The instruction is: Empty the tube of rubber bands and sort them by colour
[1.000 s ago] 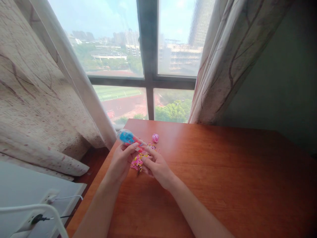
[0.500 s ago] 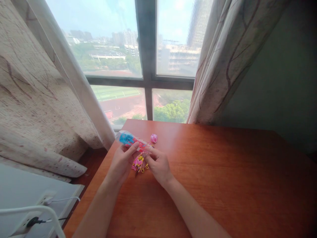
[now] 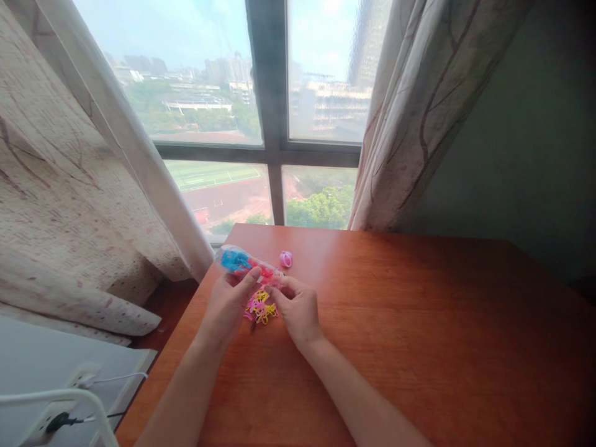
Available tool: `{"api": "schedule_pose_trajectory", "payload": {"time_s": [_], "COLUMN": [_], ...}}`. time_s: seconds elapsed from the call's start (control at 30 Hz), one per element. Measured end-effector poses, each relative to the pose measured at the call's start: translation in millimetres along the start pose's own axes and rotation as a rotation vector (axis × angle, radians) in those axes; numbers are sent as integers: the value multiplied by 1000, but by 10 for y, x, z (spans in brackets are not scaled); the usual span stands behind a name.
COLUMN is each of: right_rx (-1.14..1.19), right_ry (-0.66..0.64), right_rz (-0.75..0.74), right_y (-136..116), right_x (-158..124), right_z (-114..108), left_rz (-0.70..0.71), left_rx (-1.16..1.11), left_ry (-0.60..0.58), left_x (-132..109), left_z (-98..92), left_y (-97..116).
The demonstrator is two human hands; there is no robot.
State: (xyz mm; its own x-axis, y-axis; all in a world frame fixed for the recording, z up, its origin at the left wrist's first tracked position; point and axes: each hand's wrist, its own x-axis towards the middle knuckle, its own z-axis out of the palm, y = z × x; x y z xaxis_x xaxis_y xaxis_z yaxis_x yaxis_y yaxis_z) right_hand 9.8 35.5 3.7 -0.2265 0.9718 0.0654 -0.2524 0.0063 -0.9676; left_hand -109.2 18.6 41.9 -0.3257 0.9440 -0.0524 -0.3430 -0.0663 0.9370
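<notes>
A clear plastic bottle, lying almost level above the table, shows blue pieces at its far left end and red and pink ones toward the right. My left hand is wrapped round its middle, thumb on top. At the bottle's right end is my right hand, with thumb and index finger pinched close together; what lies between them is too small to tell. Below the hands, a loose pile of pink and yellow bands rests on the table. Beyond my right hand sits a small round pink piece, perhaps a cap.
The brown wooden table reaches to a window with a dark frame. Curtains hang on both sides. At the lower left are a wall socket with a black plug and a white curved tube.
The view has shifted slightly. My right fingers have moved a little at the bottle's right end, while my left hand keeps its grip on it.
</notes>
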Motion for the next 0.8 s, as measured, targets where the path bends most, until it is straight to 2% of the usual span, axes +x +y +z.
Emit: {"api": "schedule_pose_trajectory", "payload": {"time_s": [0.17,0.3,0.4,0.63,0.8], "right_rx": [26,18,16,21,-81], "right_ry": [-10,-122,-168,-106,-95], "right_rz": [92,169,162,212,117], "right_y": [24,-25,-56,-26,40], "right_x": [53,76,79,107,144], "right_z": [-30,-81,-97,-83,-122], "left_rz": [65,96,126,228,280], "left_rx": [166,236,302,380,426], "left_ry": [73,119,133,73,121], "left_x": [9,5,-12,-44,-13], "left_z": [-15,-11,-3,-30,-106], "left_y": [2,61,107,117,110]}}
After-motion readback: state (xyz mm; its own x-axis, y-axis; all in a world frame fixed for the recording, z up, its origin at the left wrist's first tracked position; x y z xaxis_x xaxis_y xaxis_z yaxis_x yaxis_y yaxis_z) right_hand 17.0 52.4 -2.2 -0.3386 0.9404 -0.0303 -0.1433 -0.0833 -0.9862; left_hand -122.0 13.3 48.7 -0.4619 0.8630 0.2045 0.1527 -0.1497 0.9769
